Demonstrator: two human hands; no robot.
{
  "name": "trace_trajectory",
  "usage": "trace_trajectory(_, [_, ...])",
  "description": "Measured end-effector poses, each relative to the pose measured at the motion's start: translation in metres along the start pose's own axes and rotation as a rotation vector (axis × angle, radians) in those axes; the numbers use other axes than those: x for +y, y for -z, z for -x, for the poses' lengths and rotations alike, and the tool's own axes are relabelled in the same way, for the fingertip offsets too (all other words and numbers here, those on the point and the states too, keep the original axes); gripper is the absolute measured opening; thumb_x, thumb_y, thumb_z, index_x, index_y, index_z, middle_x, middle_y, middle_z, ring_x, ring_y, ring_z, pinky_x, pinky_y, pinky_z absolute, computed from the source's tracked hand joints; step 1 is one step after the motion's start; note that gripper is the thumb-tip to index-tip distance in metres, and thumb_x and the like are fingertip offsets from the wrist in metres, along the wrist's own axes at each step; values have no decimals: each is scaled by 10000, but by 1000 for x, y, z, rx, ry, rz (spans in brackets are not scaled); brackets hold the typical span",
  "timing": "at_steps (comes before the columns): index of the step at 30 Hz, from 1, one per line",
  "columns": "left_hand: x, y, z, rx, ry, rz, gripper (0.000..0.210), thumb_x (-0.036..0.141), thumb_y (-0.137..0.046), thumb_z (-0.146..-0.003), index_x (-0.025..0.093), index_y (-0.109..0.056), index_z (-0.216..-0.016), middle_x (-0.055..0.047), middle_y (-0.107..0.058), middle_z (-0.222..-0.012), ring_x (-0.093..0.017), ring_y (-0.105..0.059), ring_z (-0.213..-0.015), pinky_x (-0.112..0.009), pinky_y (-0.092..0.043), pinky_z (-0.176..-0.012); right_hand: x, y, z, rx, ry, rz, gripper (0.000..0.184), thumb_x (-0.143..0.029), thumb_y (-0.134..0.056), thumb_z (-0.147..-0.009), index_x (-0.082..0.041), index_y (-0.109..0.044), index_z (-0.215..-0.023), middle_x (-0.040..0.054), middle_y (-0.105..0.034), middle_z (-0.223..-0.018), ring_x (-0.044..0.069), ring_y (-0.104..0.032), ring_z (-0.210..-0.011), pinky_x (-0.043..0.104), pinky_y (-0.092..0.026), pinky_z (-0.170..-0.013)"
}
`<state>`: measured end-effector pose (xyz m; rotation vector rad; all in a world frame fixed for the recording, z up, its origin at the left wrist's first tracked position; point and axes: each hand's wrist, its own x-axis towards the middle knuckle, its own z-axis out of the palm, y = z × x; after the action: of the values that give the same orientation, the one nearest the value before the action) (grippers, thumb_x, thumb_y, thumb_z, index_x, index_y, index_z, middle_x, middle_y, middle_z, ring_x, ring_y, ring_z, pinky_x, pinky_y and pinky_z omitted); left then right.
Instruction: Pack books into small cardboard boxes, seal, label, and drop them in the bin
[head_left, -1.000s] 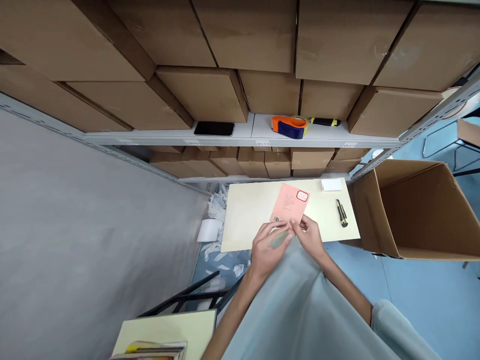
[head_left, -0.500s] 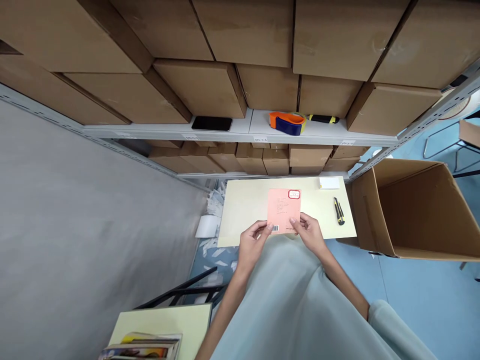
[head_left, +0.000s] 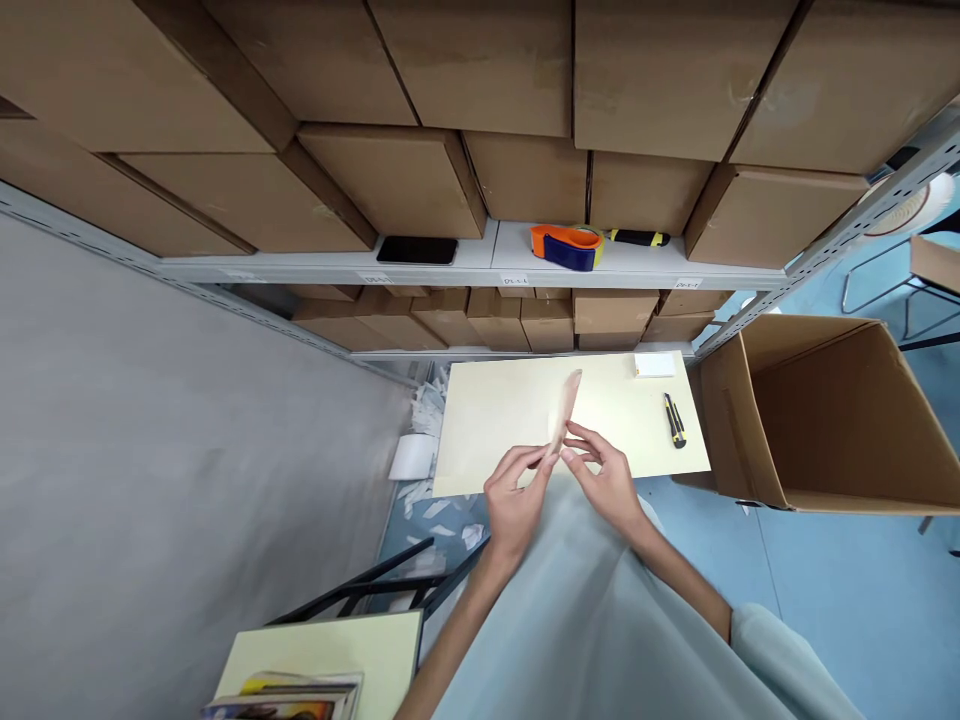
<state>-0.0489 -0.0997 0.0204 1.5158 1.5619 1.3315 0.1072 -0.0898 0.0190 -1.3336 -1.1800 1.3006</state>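
A thin pink booklet (head_left: pixel 568 405) stands nearly edge-on above the cream tabletop (head_left: pixel 495 400), so its printed face is turned out of sight. My left hand (head_left: pixel 519 490) pinches its lower end between thumb and fingers. On the other side, the fingertips of my right hand (head_left: pixel 602 475) rest at the booklet's near edge, thumb and fingers curled around it. To the right on the tabletop lies a black-and-yellow utility knife (head_left: pixel 674 421), and behind that a small white box (head_left: pixel 655 365).
Shelves of cardboard boxes (head_left: pixel 390 185) rise in front, with a phone (head_left: pixel 417 250), an orange-and-blue tape dispenser (head_left: pixel 566 247) and another knife (head_left: pixel 637 238) on one ledge. An open carton (head_left: pixel 847 420) stands right. Books (head_left: pixel 289 697) lie on a lower-left table; a white roll (head_left: pixel 413 456) sits among paper scraps.
The pink booklet has turned from face-on to nearly edge-on. My right hand has shifted from its front face to its edge, and my left hand has moved slightly right.
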Motion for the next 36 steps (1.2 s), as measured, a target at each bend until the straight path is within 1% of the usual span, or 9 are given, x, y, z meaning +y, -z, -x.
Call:
trace_trajectory(4, [3,-7,10,-93,-242,-71,125,309,-744,-996,284,-864,-1025,-60,-803,-909,-210,-755,-858,-347,-615,-809,-1,-5,4,33,-18,-59,453,-608,-755,-942,-211,-769,-1160,109,-830,-1110,296,-799,-1045,406,-665,-911])
trace_trajectory(7, [3,-5,9,-128,-288,-92,175,308,-788,-963,290,-854,-1124,-75,-811,-1016,-230,-764,-957,-370,-619,-886,-3,4,4,43,-20,-99,464,-648,-694,-970,-210,-782,-1094,99,-826,-1034,296,-792,-961,411,-663,-864])
trace_trajectory(9, [-1,2,2,-39,-204,-95,243,354,-803,-948,269,-841,-1172,-95,-798,-1091,-241,-753,-997,-384,-614,-919,-6,12,2,5,-23,-117,493,-676,-686,-967,-219,-774,-1129,94,-817,-1036,292,-781,-944,400,-657,-834])
trace_trajectory(12, [-10,15,-16,47,52,27,387,488,-765,-962,213,-818,-1229,-124,-783,-1169,-229,-740,-965,-358,-616,-863,-8,22,-7,-87,-28,-118,529,-724,-698,-940,-235,-754,-1136,70,-786,-980,262,-752,-892,353,-637,-763])
trace_trajectory(16, [-23,22,-34,-217,334,307,562,667,-788,-884,157,-850,-1113,-126,-822,-1080,-255,-746,-975,-349,-622,-843,-5,24,-28,-159,-1,-129,532,-749,-714,-911,-227,-721,-1010,17,-678,-809,190,-656,-743,282,-567,-636])
trace_trajectory(18, [-26,21,-38,-235,403,341,590,673,-856,-810,150,-860,-1082,-117,-831,-1053,-241,-736,-916,-348,-621,-829,-1,21,-39,-155,2,-136,550,-761,-732,-885,-222,-704,-994,-2,-635,-774,159,-588,-671,256,-516,-563])
trace_trajectory(28, [-28,14,-40,-43,418,370,612,658,-927,-717,147,-863,-1049,-119,-829,-1014,-241,-760,-863,-368,-653,-816,9,6,-59,-131,31,-119,521,-729,-743,-888,-221,-700,-995,-6,-614,-762,132,-503,-622,236,-436,-503])
trace_trajectory(33, [-30,17,-38,-7,407,359,533,588,-906,-772,138,-855,-1052,-102,-811,-973,-220,-758,-836,-324,-640,-771,15,1,-62,-131,7,-103,531,-703,-735,-908,-207,-727,-1096,33,-720,-841,169,-625,-692,256,-498,-535])
trace_trajectory(36, [-32,18,-37,9,397,358,486,548,-887,-805,141,-849,-1069,-85,-792,-977,-190,-750,-784,-295,-627,-734,11,0,-61,-24,52,-43,509,-642,-745,-925,-215,-730,-1201,85,-796,-1029,237,-744,-918,339,-631,-746])
